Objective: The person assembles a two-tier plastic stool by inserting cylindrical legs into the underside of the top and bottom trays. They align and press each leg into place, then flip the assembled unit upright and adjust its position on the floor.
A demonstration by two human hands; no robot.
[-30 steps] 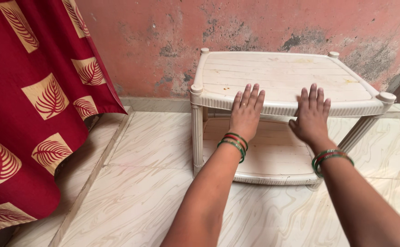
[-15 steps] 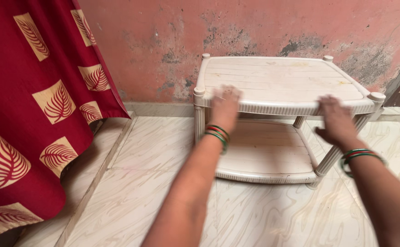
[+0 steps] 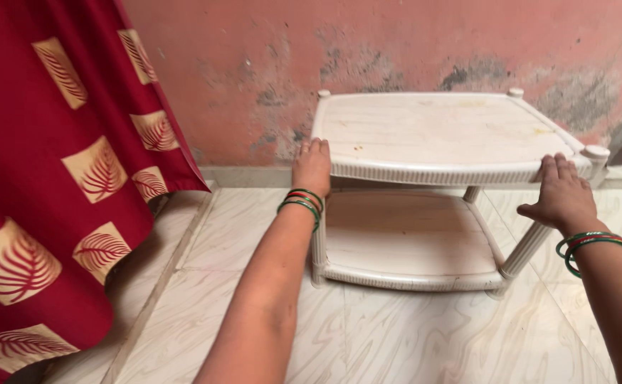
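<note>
Hands sit at both front corners of the cream two-tier plastic table [image 3: 439, 135]: left hand [image 3: 312, 167] and right hand [image 3: 562, 193] each curl over its ribbed rim. All its legs rest on the marble-patterned floor [image 3: 425, 334]; no lift shows yet.

No packages, labels, signs or screens were in view.
</note>
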